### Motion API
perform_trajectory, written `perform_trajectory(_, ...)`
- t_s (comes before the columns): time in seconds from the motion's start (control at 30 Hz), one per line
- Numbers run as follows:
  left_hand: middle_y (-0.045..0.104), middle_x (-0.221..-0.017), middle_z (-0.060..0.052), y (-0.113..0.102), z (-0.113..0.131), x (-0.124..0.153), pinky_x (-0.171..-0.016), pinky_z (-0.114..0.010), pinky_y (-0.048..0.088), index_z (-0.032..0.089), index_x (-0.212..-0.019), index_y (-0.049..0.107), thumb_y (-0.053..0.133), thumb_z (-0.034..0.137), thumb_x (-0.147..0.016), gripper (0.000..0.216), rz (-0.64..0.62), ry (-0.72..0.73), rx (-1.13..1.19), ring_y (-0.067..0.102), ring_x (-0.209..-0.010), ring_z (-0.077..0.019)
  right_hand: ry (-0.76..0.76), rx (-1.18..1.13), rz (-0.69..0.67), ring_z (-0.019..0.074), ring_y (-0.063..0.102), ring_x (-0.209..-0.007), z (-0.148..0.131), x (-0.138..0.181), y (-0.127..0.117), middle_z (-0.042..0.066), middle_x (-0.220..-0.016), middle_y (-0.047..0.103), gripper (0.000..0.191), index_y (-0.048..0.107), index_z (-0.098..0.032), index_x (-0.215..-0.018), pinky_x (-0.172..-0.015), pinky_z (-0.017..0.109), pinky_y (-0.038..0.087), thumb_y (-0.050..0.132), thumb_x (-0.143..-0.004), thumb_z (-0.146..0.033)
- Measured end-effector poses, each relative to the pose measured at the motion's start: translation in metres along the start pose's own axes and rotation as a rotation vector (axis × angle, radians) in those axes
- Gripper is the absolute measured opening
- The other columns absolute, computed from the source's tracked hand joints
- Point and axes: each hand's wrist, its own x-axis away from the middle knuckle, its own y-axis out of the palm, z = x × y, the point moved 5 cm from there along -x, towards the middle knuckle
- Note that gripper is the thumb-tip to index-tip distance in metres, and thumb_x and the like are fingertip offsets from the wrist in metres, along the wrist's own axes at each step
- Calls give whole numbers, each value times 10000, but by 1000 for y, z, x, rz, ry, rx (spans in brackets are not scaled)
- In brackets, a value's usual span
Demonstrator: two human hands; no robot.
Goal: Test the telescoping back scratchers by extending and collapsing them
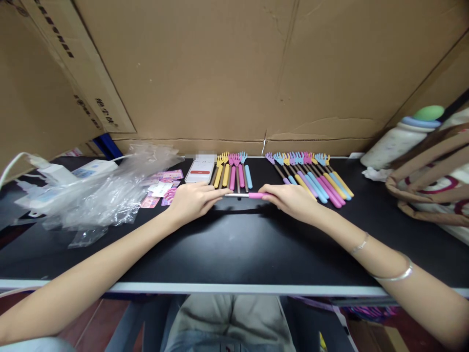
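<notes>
Brown cardboard (205, 73) walls in the back and left side of a black surface (234, 244). Between the hands and the pale front edge, the middle of the surface is open room; the far side ends at the cardboard. On the right, a bag (439, 190) with tan straps runs out of view, its contents impossible to make out. On the left, a loose heap of clear plastic bags (120, 190) partly covers a white power strip (93, 168); whether any bag is filled cannot be told. The left hand (194, 198) and right hand (291, 199) pinch opposite ends of a pink-handled rod (256, 195), level above the surface near its middle; the left fingers hide its far end. A white bottle (397, 142) with a green top stands before the bag, contents hidden. Behind the hands lie a right group of claw-ended scratchers (328, 190) and a smaller left group (232, 178), beside a phone (200, 172) partly blurred on its screen. Small printed cards (170, 175) lie partly under the plastic.
</notes>
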Motion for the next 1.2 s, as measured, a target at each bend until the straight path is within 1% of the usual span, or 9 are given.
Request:
perform_trajectory(0.1, 670, -704, 10, -6, 3, -2, -498, -243, 298, 309, -1157, 651, 450, 276, -954, 287, 53, 40, -41, 538, -643, -135, 30, -77, -51, 117, 587, -660, 1, -1, -1, 0, -801, 670, 363, 615, -232, -1000, -585, 212, 319, 300, -976, -409)
perform_trajectory(0.23, 650, -676, 6, -11, 6, -5, -496, -251, 294, 303, -1154, 650, 450, 270, -957, 283, 88, 31, -83, 540, -650, -141, 48, -51, -2, 127, 590, -678, 3, -2, -3, 5, -808, 667, 334, 606, -231, -976, -595, 217, 320, 320, -965, -403)
perform_trajectory(0.4, 670, -760, -1, -9, 3, -6, -529, -253, 347, 269, -1151, 635, 447, 316, -959, 273, 46, -22, -72, 598, -691, -140, 45, 94, 116, 108, 543, -559, 2, 1, -8, -24, -706, 645, 250, 569, -225, -982, -533, 216, 284, 496, -890, -445)
perform_trajectory(0.47, 687, -828, 2, -7, 0, -6, -554, -249, 372, 253, -1144, 625, 434, 325, -964, 272, 21, -40, -44, 618, -721, -139, 40, 157, 173, 106, 538, -548, 2, 2, -12, -24, -697, 644, 239, 564, -218, -970, -528, 222, 282, 493, -896, -435)
perform_trajectory(0.57, 696, -907, 9, -4, -4, -5, -571, -244, 386, 244, -1112, 625, 406, 324, -974, 271, -23, -55, -11, 632, -762, -142, 2, 199, 240, 110, 559, -597, 1, 2, -19, -11, -734, 658, 243, 574, -210, -922, -547, 228, 303, 478, -908, -433)
perform_trajectory(0.7, 689, -875, 0, -5, -4, -6, -567, -237, 379, 242, -1082, 645, 413, 329, -969, 273, -34, -32, -18, 620, -769, -148, -57, 236, 283, 123, 585, -673, -1, 1, -23, 15, -788, 669, 302, 596, -200, -880, -591, 238, 337, 442, -922, -458)
perform_trajectory(0.8, 682, -846, -4, -8, -2, -6, -565, -231, 376, 247, -1065, 667, 437, 319, -960, 262, -7, 0, -28, 605, -776, -144, -63, 234, 271, 134, 600, -716, -1, 1, -23, 28, -810, 676, 341, 608, -200, -882, -612, 246, 349, 413, -929, -476)
perform_trajectory(1.0, 689, -851, 5, -6, -4, -4, -545, -243, 371, 261, -1051, 689, 478, 318, -947, 242, 4, -50, -19, 597, -780, -134, -24, 152, 208, 135, 624, -727, 3, 2, -18, 9, -824, 696, 361, 618, -231, -939, -600, 240, 339, 406, -918, -523)
perform_trajectory(1.2, 691, -861, 18, -5, -5, -2, -546, -246, 364, 277, -1058, 690, 506, 299, -935, 222, 32, -53, -18, 577, -774, -134, 57, 96, 72, 144, 620, -662, 8, 0, -7, 5, -789, 694, 410, 625, -242, -972, -564, 236, 312, 336, -939, -532)
